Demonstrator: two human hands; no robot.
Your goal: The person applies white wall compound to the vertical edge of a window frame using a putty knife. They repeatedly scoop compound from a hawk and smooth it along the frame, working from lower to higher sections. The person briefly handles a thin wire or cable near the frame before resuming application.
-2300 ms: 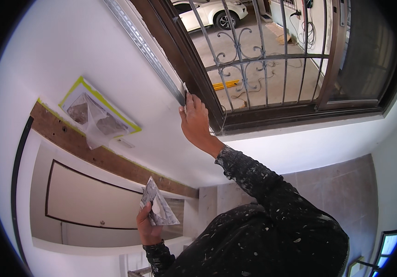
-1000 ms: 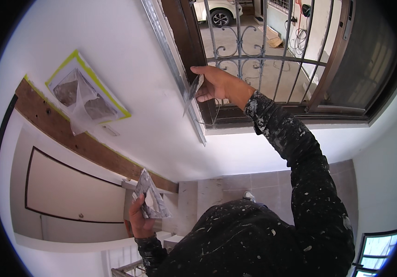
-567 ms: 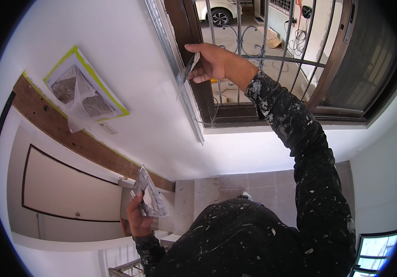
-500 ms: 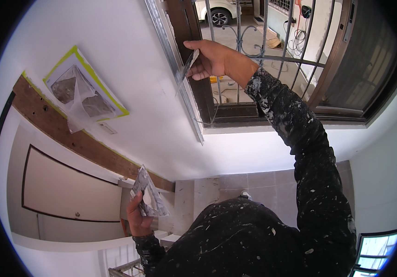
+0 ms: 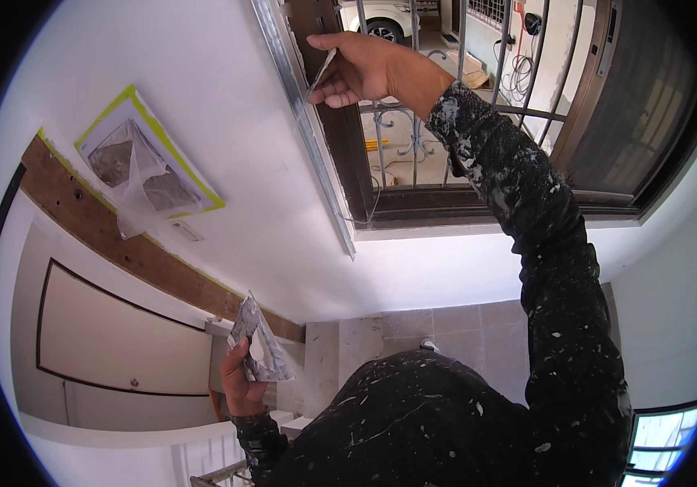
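Observation:
My right hand point(image 5: 352, 73) is raised at the upper left of the dark brown window frame point(image 5: 373, 207), thumb extended, holding a thin, putty-smeared scraper point(image 5: 321, 71) beside a metal strip point(image 5: 328, 183) along the wall edge. My left hand point(image 5: 243, 383) is low down, gripping a grey, plaster-smeared triangular plate point(image 5: 263, 349) with a pale patch on it. Both black sleeves are spattered with white paint.
A masked opening with yellow-green tape and plastic point(image 5: 146, 158) is on the white wall, above a brown band point(image 5: 129, 252) and a beige door point(image 5: 121, 325). Window bars point(image 5: 503, 49) front a white car point(image 5: 373, 20). Tiled floor point(image 5: 478, 321) and steps point(image 5: 324, 349) lie below.
Since the earliest frame my right hand has turned over and risen along the window's left edge, continuing upward in the latest frames. My left hand keeps its hold on the plate.

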